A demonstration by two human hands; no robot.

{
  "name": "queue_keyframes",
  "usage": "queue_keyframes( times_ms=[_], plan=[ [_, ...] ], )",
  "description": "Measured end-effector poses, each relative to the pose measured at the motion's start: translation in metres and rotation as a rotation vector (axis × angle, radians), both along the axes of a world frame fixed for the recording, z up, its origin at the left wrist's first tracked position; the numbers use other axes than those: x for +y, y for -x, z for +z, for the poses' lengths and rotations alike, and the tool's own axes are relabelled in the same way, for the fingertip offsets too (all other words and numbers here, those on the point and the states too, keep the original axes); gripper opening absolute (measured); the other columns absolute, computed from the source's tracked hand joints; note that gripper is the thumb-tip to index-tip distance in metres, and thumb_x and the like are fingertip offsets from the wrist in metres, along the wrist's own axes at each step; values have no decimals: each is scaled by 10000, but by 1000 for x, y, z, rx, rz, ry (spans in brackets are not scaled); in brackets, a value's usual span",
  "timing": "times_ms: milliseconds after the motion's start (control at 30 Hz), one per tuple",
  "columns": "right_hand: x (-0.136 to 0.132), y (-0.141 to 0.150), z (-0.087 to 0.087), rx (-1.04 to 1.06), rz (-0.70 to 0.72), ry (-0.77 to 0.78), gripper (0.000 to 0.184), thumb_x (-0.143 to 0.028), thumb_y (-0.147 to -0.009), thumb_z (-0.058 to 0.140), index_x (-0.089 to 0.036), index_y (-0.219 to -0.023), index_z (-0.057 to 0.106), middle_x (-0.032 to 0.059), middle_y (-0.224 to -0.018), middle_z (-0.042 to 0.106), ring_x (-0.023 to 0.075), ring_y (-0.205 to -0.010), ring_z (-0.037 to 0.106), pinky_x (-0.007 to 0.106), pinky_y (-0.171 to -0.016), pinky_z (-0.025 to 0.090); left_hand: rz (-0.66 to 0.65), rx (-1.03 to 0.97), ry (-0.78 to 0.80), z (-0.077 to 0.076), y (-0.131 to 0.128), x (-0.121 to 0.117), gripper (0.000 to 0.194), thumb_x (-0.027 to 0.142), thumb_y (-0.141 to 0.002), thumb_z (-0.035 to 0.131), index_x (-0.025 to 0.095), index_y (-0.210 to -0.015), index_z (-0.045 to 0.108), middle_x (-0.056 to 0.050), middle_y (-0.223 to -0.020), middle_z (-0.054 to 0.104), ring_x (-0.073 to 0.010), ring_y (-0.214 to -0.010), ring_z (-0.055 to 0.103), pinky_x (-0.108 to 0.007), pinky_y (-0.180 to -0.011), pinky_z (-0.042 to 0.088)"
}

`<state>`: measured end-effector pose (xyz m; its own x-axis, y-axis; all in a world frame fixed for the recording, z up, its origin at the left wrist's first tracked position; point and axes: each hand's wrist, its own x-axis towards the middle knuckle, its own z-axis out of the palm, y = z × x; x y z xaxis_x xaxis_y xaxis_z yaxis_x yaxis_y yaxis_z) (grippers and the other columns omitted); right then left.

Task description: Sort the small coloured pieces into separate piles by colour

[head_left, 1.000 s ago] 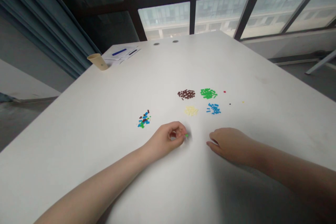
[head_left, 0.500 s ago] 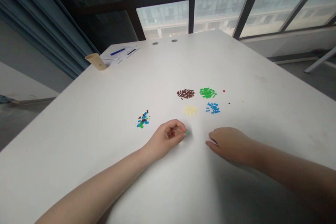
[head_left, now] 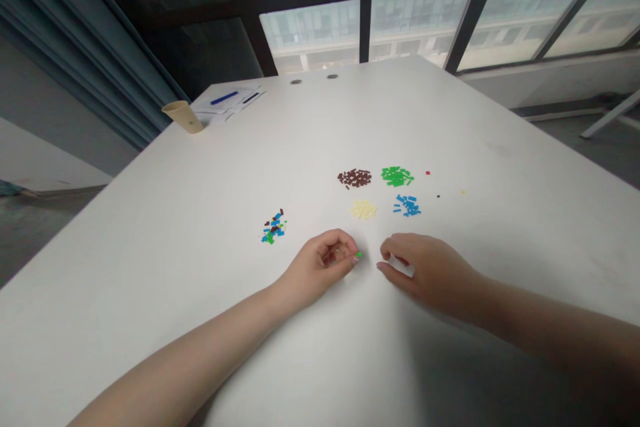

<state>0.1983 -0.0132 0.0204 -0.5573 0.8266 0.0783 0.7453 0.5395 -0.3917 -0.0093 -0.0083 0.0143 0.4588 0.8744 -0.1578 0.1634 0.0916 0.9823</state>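
In the head view, your left hand (head_left: pixel 317 265) is closed in a pinch on a tiny green plastic brick (head_left: pixel 359 254), held just above the white table (head_left: pixel 150 267). Your right hand (head_left: pixel 425 273) is half-closed just beside it; you cannot tell whether it holds anything. Ahead lie a brown pile (head_left: pixel 355 178), green pile (head_left: pixel 397 176), yellow pile (head_left: pixel 363 209) and blue pile (head_left: pixel 407 205), with a mixed pile (head_left: pixel 273 227) leftward. The far tan cup (head_left: pixel 183 117) hides its contents.

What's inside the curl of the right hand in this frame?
A small white strip shows within the right hand, running across the palm side. The fingers cover part of it, so its full length and what it is cannot be seen.
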Motion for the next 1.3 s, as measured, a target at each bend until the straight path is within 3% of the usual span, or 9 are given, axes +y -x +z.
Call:
queue_keyframes(
  times_ms=[167, 467, 700, 833, 1000, 1133, 1300],
  plan=[
    [-2, 6, -4, 335, 0, 54, 97, -221, -784, 497, -191, -824, 580, -22, -629, 498, 93, -564, 429, 206, -557, 327, -30, 0, -12, -1, -1, -2, 111, 262, -779, 552, 163, -808, 511, 11, -711, 485, -81, -629, 424, -213, -584, 330],
    [-4, 10, -8, 448, -19, 117, 121, -242, -762, 538, -185, -824, 625, -49, -559, 423, 76, -497, 359, 194, -497, 294, -74, 12, -27, -2, -6, -7, 127, 277, -781, 549, 153, -790, 522, 18, -667, 473, -81, -620, 402, -212, -583, 326],
    [-6, 13, -5, 391, -44, 228, 131, -248, -753, 518, -178, -766, 628, -57, -515, 376, 75, -481, 362, 185, -483, 284, -67, 29, -38, 0, -6, -5, 119, 262, -759, 572, 149, -758, 535, 12, -679, 498, -86, -640, 438, -218, -617, 357],
    [5, 6, 2, 342, -70, 133, 139, -246, -749, 507, -187, -762, 632, -57, -501, 369, 80, -474, 360, 192, -497, 284, -54, 56, -50, -1, -5, -4, 114, 259, -758, 567, 150, -753, 536, 7, -686, 514, -91, -644, 448, -223, -625, 363],
    [47, -30, 13, 221, -423, -78, 157, -282, -746, 500, -192, -763, 628, -56, -465, 344, 89, -450, 359, 209, -504, 282, -72, 97, -74, -6, -2, -1, 74, 224, -780, 521, 152, -782, 540, 0, -711, 526, -96, -664, 464, -221, -628, 365],
    [73, -55, 9, -24, -542, -25, 163, -307, -729, 504, -202, -722, 628, -23, -501, 469, 110, -482, 420, 220, -486, 276, -114, 188, -132, -7, 0, -1, 81, 172, -783, 480, 158, -820, 551, -17, -776, 557, -105, -701, 477, -217, -630, 369],
    [79, -61, -3, -195, -507, 101, 208, -323, -743, 478, -205, -735, 650, 22, -654, 595, 131, -555, 488, 228, -482, 283, -227, 314, -241, -3, 1, -1, 120, 193, -800, 457, 169, -822, 572, -25, -815, 573, -103, -691, 482, -203, -599, 367]
  ],
)
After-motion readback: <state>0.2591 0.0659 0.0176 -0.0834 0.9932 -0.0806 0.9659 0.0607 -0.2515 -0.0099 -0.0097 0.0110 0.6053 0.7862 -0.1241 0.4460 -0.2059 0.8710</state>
